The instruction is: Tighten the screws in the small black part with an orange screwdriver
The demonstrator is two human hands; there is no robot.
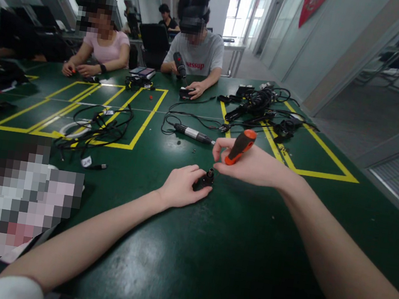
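Observation:
My left hand [183, 186] rests on the green table, its thumb and fingers closed around a small black part [208, 178]. A short round metal-and-black piece stands up from that part. My right hand [246, 164] is just to the right and slightly above it, holding a screwdriver [241, 147] with an orange and black handle. The handle's end tilts up and to the right. I cannot make out the screwdriver's shaft or tip, nor whether my right fingertips touch anything else.
An electric screwdriver [194, 134] with a cord lies beyond my hands. Black cables [100, 122] are at left, more cables [262, 106] at back right. Yellow tape [147, 121] marks the green table [243, 256]. Across it, a person [195, 54] holds a power drill [179, 64]; another person [105, 48] sits left.

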